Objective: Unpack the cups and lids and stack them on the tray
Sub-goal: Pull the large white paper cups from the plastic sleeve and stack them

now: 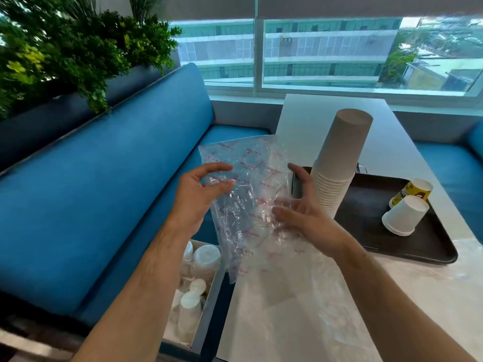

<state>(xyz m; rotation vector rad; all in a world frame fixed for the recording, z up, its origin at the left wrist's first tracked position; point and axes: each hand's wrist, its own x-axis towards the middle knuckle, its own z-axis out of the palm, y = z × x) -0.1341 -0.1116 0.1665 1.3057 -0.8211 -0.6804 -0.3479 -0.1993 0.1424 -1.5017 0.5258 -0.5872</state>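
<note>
An empty clear plastic bag (pixel 248 194) with red print hangs between my hands over the table's left edge. My left hand (pixel 196 197) pinches its left side with thumb and fingers. My right hand (pixel 305 212) holds its right side, fingers spread against the film. A tall upside-down stack of white paper cups (pixel 337 163) stands on the left end of the dark tray (pixel 371 218). On the tray's right side lie a short stack of white cups (pixel 403 215) and a yellow printed cup (pixel 413 192).
A box (pixel 193 291) beside the table, below my left arm, holds more wrapped white cups and lids. The white table (pixel 313 322) has another clear wrapper (pixel 334 327) lying on it. A blue bench (pixel 104 192) runs along the left, plants behind it.
</note>
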